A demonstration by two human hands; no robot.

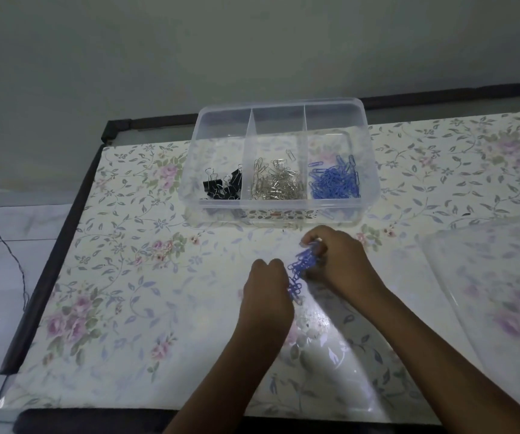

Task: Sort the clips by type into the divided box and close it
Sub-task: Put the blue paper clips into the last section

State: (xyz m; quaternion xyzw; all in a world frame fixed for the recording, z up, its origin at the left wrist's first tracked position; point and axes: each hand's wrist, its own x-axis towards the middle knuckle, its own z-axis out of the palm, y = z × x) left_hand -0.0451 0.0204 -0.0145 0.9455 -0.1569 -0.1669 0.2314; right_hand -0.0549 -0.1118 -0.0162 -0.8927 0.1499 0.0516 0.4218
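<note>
A clear divided box stands open at the back of the table. Its left compartment holds black binder clips, the middle one silver paper clips, the right one blue paper clips. In front of the box, a bunch of blue paper clips sits between my two hands. My left hand curls against its lower end. My right hand grips its upper part with bent fingers.
The table has a floral cover under a glossy sheet. The clear lid lies flat at the right. A dark frame edges the table on the left and back. A thin cable hangs at the far left.
</note>
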